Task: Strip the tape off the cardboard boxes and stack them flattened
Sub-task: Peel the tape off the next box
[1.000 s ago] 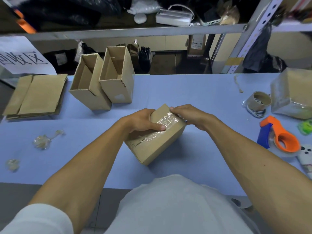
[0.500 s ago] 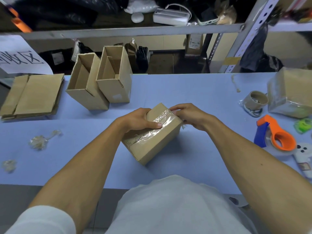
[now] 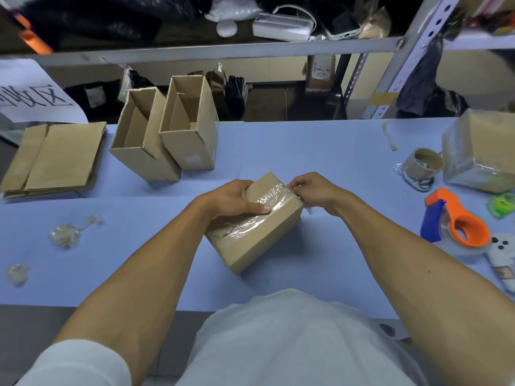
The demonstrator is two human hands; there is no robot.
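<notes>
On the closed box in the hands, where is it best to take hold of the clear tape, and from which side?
Probably at the tape end by the box's far right corner, coming from the right. There the right hand already pinches it, while the left hand steadies the box.

Sealed cardboard box (image 3: 259,235) tilted on the surface (image 3: 320,151), clear tape (image 3: 267,201) wrinkled along its top; two open boxes (image 3: 167,129) upright behind; flattened boxes (image 3: 55,157) stacked far left
</notes>
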